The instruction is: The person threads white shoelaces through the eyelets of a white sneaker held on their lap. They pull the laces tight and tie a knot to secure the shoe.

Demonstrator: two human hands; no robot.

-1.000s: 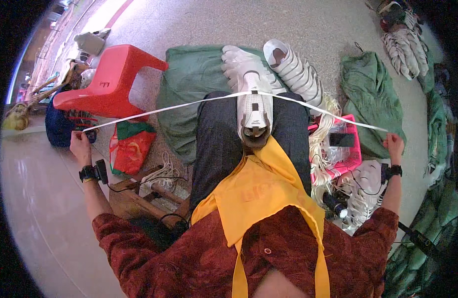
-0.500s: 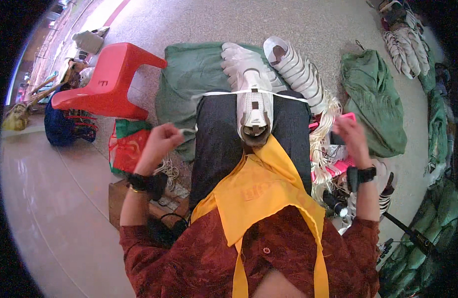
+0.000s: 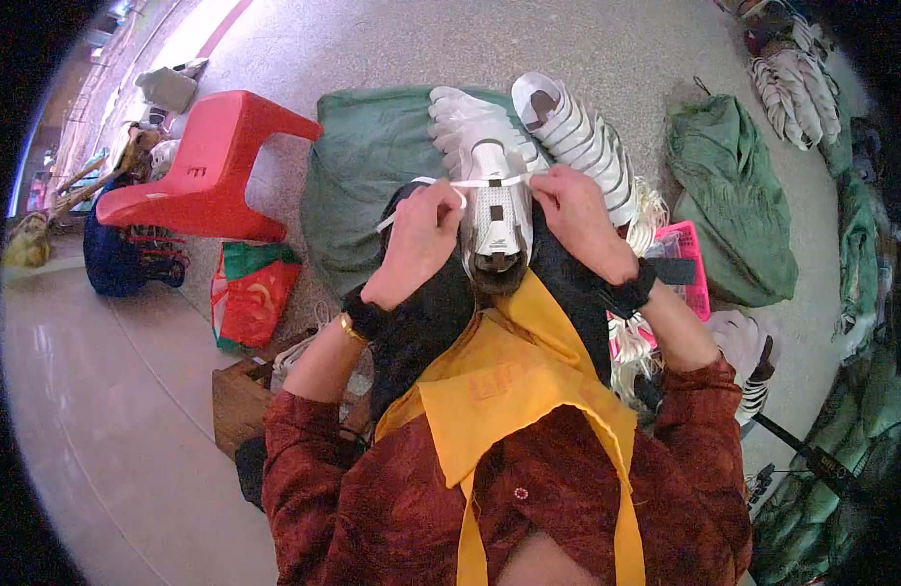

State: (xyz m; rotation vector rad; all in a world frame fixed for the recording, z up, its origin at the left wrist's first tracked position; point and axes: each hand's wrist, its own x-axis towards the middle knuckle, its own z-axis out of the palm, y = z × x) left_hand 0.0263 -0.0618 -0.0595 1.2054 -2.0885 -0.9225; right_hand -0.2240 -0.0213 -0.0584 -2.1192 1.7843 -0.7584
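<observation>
Between my knees lies a white shoe upper, with a perforated middle and a dark opening toward me. A flat white shoelace runs across it near its far end. My left hand is closed in a pinch on the lace at the left side of the upper, and a piece of lace sticks out past the hand. At the right side, my right hand pinches the same lace, fingertips close to the upper's edge. The lace looks stretched flat between both hands.
Rows of nested white shoe uppers lie on a green cloth ahead. White laces and a pink basket sit to my right, near a green sack. On the left are a red plastic stool and a red-green bag.
Both hands have come inward from wide apart to the sides of the shoe upper. Each now pinches the shoelace close beside it.
</observation>
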